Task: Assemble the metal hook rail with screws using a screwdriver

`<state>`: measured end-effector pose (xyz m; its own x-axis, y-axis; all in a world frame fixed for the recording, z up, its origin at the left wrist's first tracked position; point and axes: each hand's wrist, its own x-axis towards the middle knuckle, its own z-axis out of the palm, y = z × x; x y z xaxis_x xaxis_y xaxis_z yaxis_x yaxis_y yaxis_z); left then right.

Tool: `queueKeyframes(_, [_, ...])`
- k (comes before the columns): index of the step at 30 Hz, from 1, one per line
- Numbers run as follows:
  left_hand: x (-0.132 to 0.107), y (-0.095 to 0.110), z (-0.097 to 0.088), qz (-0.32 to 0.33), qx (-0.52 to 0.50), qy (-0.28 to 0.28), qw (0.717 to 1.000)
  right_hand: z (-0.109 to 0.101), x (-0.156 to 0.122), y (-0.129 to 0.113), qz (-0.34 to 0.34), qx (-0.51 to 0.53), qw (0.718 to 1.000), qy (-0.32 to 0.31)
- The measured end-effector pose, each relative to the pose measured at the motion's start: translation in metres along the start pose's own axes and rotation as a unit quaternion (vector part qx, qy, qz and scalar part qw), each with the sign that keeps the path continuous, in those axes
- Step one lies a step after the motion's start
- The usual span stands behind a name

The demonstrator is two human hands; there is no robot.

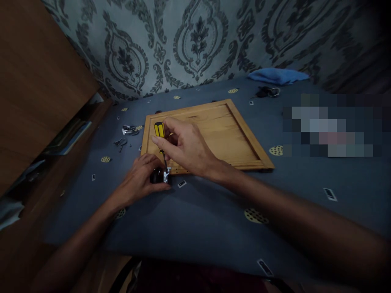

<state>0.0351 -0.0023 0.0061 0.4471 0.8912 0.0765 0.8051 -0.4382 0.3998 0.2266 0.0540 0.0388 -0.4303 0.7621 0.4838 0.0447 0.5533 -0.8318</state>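
Note:
A wooden cabinet door panel (pixel 226 134) lies flat on a blue patterned cloth (pixel 189 211). My right hand (pixel 186 146) grips a yellow and black screwdriver (pixel 159 131), held upright with its tip down at the panel's near left corner. My left hand (pixel 139 181) is closed on a small dark metal hinge (pixel 160 176) at that corner, right under the screwdriver's shaft.
Loose metal hardware (pixel 130 130) lies left of the panel. A folded blue cloth (pixel 276 75) and a dark metal object (pixel 267 92) sit at the back right. A brown wooden cabinet (pixel 36 81) with books stands on the left, patterned wallpaper behind.

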Motion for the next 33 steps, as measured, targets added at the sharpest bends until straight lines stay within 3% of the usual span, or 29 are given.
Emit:
queueKeyframes(17, [0.0,0.002,-0.003,-0.005,-0.008,0.004,1.0,-0.01,0.004,-0.007,-0.018,-0.034,0.998,-0.057])
queueKeyframes(24, [-0.001,-0.003,0.003,0.009,0.003,0.022,1.0,-0.02,0.007,-0.013,0.005,0.027,0.987,-0.158])
queueKeyframes(33, [0.0,0.001,-0.002,0.0,-0.014,0.012,1.0,-0.01,0.003,-0.01,-0.036,-0.031,0.996,-0.073])
